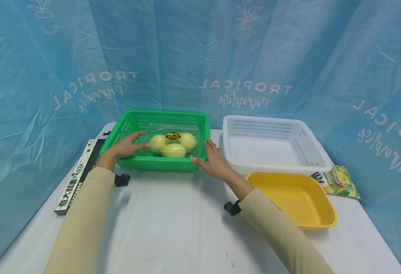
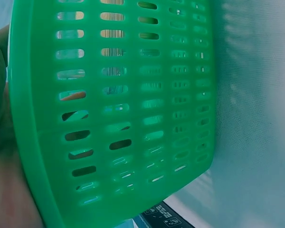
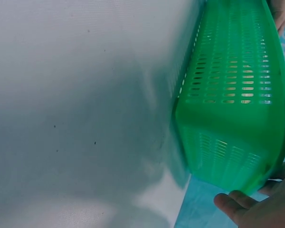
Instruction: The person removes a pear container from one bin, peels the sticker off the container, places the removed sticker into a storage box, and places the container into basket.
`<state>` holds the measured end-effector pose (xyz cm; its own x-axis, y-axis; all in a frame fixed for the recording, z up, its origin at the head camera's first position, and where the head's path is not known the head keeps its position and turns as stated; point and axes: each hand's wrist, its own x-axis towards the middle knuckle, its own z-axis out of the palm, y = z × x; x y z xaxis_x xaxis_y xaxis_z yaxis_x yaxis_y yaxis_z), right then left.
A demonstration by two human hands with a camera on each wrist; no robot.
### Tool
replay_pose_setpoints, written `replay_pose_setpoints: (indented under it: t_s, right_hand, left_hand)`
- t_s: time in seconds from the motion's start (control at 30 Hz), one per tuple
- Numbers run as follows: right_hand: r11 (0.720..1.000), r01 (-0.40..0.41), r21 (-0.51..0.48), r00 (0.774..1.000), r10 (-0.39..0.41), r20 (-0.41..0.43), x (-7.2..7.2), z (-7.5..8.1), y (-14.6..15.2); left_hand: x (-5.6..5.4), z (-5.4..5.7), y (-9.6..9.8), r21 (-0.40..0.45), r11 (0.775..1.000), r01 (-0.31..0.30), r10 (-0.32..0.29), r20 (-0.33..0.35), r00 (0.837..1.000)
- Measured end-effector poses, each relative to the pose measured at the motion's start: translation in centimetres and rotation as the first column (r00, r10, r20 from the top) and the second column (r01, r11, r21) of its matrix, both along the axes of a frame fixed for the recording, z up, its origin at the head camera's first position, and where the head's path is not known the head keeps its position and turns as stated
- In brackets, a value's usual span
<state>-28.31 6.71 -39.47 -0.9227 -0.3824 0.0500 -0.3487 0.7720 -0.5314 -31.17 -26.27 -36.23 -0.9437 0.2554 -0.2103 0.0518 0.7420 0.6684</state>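
Note:
A clear plastic box (image 1: 147,151) of several pale yellow-green round fruits (image 1: 174,150) lies in the green basket (image 1: 162,166), a dark label on its lid. My left hand (image 1: 125,147) reaches over the basket's front left corner, fingers and thumb extended beside the box's left end. At the front right corner is my right hand (image 1: 215,161), its thumb by the front rim and its fingers stretched along the outside of the right wall. In the right wrist view, the right fingertips (image 3: 228,205) show close to the corner. The left fingers are mostly hidden by the basket in the left wrist view.
Right of the green basket stands a white basket (image 1: 279,169), with a yellow tub (image 1: 291,201) in front of it. A green snack packet (image 1: 341,182) lies at the far right. A long pasta box (image 1: 75,179) lies along the left; a blue curtain (image 1: 186,57) hangs behind.

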Motion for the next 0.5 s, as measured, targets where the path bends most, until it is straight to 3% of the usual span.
replay_pose_setpoints:
  t_s: [0.17,0.5]
  right_hand:
    - [1.0,-0.004,0.013,1.0,0.004,-0.005,-0.03,-0.18,-0.02]
    - [1.0,-0.007,0.017,1.0,0.008,-0.01,-0.1,-0.36,0.13]
  left_hand:
    - [-0.07,0.1,0.01,0.023,1.0,-0.004,0.003,0.049,0.999]
    - [-0.63,-0.18,0.16,0.039,0.999,0.001,-0.004,0.06,0.998]
